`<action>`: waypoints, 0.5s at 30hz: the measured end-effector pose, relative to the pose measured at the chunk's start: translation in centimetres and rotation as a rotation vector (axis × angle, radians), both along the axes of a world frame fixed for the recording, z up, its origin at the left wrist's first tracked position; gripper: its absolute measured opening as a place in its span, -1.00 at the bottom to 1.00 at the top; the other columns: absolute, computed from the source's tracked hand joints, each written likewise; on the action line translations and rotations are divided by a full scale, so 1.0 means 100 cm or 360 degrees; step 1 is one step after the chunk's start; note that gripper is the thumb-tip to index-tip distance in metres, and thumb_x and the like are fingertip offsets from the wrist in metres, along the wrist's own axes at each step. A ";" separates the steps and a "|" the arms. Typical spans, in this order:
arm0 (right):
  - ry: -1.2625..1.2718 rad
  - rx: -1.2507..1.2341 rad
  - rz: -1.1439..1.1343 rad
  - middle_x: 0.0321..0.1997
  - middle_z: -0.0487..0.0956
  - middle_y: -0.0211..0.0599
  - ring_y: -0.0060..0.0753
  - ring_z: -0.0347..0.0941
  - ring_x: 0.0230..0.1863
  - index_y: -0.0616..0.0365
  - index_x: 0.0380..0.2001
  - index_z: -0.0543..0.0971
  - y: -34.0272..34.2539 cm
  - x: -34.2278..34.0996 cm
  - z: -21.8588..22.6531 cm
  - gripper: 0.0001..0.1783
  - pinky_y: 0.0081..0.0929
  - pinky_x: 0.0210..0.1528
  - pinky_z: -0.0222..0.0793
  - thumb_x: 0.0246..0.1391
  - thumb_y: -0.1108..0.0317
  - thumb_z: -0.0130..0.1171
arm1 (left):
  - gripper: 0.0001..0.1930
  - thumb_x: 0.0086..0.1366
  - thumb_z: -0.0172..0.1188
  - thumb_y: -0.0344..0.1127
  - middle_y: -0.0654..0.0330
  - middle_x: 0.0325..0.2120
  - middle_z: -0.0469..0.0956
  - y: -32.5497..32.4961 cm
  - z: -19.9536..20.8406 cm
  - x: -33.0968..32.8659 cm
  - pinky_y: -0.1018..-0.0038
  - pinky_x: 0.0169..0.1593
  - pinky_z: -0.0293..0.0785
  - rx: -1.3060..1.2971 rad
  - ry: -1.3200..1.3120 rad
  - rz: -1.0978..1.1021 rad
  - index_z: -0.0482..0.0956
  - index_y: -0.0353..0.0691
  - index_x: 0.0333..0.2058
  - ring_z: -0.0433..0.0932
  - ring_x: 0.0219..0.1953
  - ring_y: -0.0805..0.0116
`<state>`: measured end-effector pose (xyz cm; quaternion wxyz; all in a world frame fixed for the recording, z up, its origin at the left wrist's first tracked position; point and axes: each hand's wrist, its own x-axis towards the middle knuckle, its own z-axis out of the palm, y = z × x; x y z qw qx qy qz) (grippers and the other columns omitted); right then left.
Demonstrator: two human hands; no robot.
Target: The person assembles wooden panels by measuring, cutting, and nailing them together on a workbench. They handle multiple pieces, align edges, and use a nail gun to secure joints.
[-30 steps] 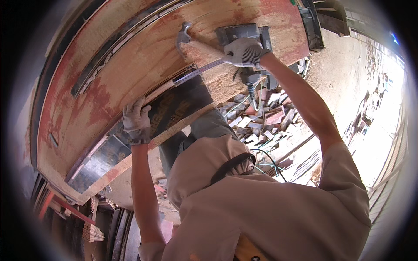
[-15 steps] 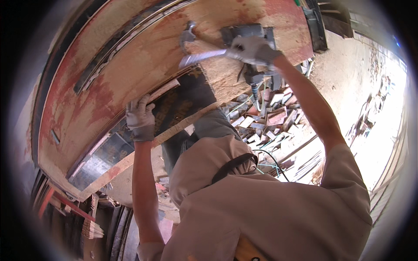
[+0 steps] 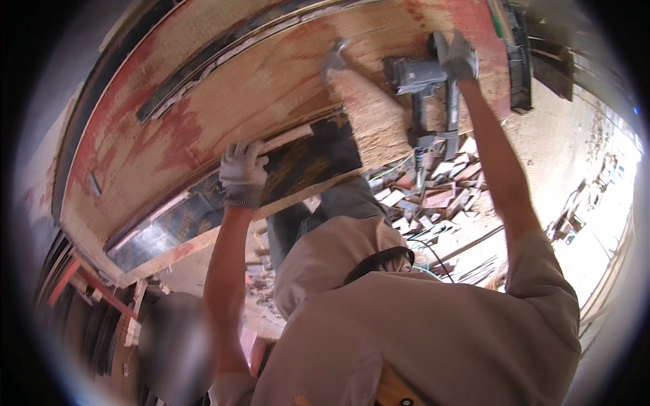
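The broad, red-stained wooden surface (image 3: 284, 74) carries all the work; along its near border lies a dark panel (image 3: 325, 152), which, in my judgement, should rest flat while I handle anything beside it. A slim pale wooden strip (image 3: 288, 139) runs along the panel's far edge; sound practice here is even, gentle pressure, so that the strip stays parallel to that edge and does not creep. Right of the panel, the grey nail gun (image 3: 415, 76) lies on its side, its lower end overhanging the near edge; I would take it by the grip, clear of the trigger, with the nose turned from my other hand. The hammer (image 3: 333, 62) lies left of it, handle towards the gun, and is best kept out of its path. My gloved left hand (image 3: 242, 172) rests over the strip, fingers slightly bent, though I cannot tell whether they close on it. My right hand (image 3: 462, 59) is at the gun's right end, fingers pointing away from me; their hold cannot be told. Compared with one second ago, the whole view has shifted, my right hand has moved rightward from beside the hammer's handle, the measuring blade then stretched towards the strip no longer shows, and my left hand remains on the strip.
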<state>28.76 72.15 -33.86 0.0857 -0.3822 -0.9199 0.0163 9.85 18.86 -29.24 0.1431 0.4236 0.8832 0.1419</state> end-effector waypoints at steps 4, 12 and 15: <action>-0.0459 -0.0538 -0.0624 0.08 0.64 0.26 0.32 0.62 0.08 0.33 0.43 0.21 -0.099 0.056 0.045 0.08 0.09 0.11 0.54 0.15 -0.31 0.25 | -0.67 0.00 0.45 -0.31 0.16 -0.28 0.61 0.001 -0.003 -0.001 0.04 -0.13 0.55 0.0107 -0.0055 -0.0025 0.69 -0.04 -0.19 0.58 -0.17 -0.03; -0.0258 -0.0874 -0.1048 -0.03 0.74 0.11 0.10 0.70 0.06 0.23 0.14 0.55 -0.126 0.034 -0.013 -0.13 -0.11 0.11 0.60 -0.18 -0.08 0.55 | -0.68 0.05 0.42 -0.34 0.13 -0.21 0.67 -0.002 0.001 0.002 0.04 -0.09 0.54 -0.0038 0.0011 -0.0065 0.71 -0.10 -0.15 0.59 -0.11 -0.03; 0.0145 -0.1666 -0.1130 -0.48 0.64 -0.41 -0.36 0.60 -0.48 0.07 -0.23 0.68 -0.121 0.047 0.055 -0.63 -0.31 -0.39 0.54 -0.02 0.07 0.44 | -0.69 0.07 0.41 -0.32 0.13 -0.20 0.67 -0.002 0.000 0.002 0.04 -0.08 0.53 -0.0052 0.0019 -0.0053 0.71 -0.09 -0.14 0.59 -0.09 -0.01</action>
